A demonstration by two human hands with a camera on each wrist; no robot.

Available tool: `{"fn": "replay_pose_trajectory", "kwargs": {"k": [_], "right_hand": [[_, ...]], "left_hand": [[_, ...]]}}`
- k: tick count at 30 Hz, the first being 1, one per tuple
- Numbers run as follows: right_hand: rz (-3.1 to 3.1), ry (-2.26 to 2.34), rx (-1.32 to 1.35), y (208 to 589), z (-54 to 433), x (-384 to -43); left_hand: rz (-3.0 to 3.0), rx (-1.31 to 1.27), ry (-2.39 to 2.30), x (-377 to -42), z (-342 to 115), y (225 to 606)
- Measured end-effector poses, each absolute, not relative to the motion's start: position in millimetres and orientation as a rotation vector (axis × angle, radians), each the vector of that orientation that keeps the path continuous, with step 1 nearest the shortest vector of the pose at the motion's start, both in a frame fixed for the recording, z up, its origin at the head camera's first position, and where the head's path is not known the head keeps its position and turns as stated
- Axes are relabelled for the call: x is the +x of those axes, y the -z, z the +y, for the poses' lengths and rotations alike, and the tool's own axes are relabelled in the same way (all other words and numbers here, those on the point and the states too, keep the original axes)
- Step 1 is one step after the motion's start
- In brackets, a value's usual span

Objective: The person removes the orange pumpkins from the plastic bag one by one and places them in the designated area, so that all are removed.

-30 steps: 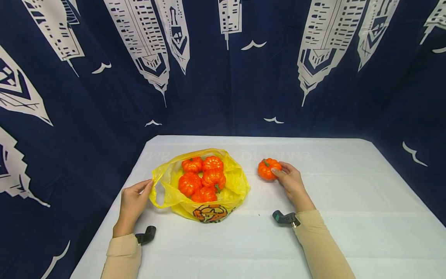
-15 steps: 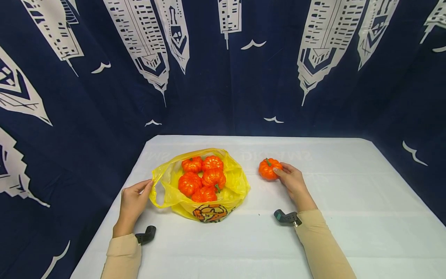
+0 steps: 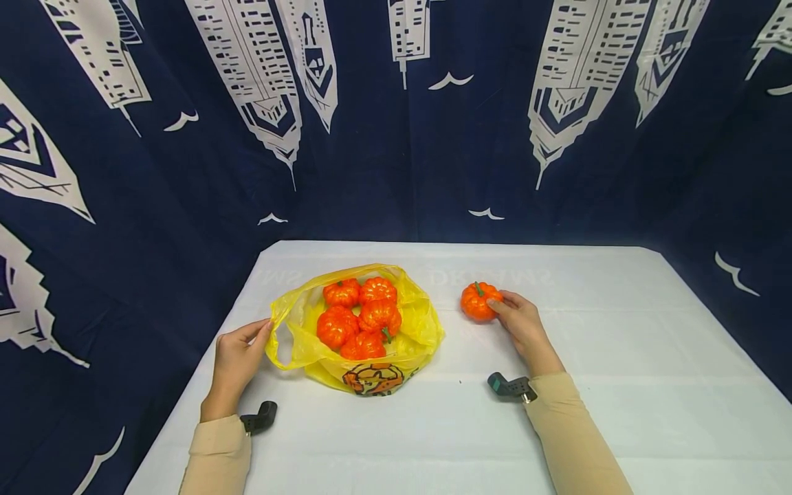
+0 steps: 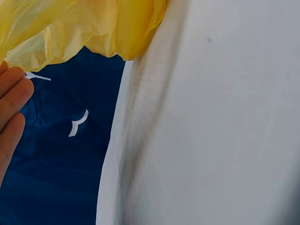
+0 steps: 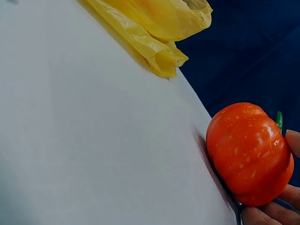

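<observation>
A yellow plastic bag (image 3: 427,330) stands on the table with its mouth spread, and several small orange pumpkins (image 3: 337,326) lie inside it. My left hand (image 3: 237,364) pinches the bag's left handle edge between thumb and fingers; in the left wrist view only a few fingertips (image 4: 16,93) show beside the yellow plastic. To the right of the bag, my right hand (image 3: 524,330) grips a single orange pumpkin (image 3: 478,302) with a green stem. In the right wrist view that pumpkin (image 5: 248,154) sits between thumb and fingers, close to the table surface; whether it touches is unclear.
A white cloth covers the table (image 3: 619,357). Behind it hangs a dark blue curtain (image 3: 421,165) with white building prints. Each wrist wears a small black camera, such as the one on the right (image 3: 507,386). The bag's front carries an orange and black print.
My right hand and the pumpkin in it have shifted very slightly to the right. The left hand and the bag have stayed still.
</observation>
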State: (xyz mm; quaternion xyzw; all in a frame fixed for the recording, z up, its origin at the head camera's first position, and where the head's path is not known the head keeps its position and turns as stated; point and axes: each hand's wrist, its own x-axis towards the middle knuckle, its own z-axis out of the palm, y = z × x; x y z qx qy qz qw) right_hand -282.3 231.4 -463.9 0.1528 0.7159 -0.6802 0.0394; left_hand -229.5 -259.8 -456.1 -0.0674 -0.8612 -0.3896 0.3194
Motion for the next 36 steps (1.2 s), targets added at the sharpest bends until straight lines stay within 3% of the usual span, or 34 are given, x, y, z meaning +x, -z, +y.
{"fn": "replay_pose_trajectory", "kwargs": {"k": [19,36], "right_hand": [[2.212,2.106,0.480,461,234,-282],[2.389,2.042,0.371,430,227,-271]], "left_hand": [[-2.265,-0.180,1.026,-229,-260,456],[-2.269,-0.162,1.024,-229,-260,456]]}}
